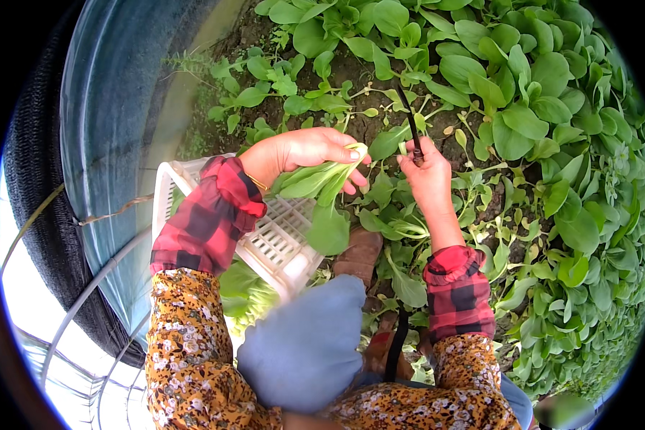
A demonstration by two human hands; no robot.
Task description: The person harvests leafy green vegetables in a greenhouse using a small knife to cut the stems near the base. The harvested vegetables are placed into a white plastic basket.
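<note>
A small leafy green plant (328, 183) is held by its pale base in my left hand (314, 150), leaves hanging down over a white plastic crate (279, 242). To the right, my right hand (425, 169) is closed around the handle of a thin dark-bladed knife (409, 115), its blade pointing up and away. A bit of pale green stalk shows by the fingertips of that hand. Cut or loose greens (247, 290) lie in the crate, partly hidden by my sleeve and knee.
Dense leafy greens (559, 107) grow along the right and top. Clear plastic sheeting (123, 107) and curved hoops (91, 287) stand at the left. A brown shoe (359, 252) rests on the soil below my hands, among low plants.
</note>
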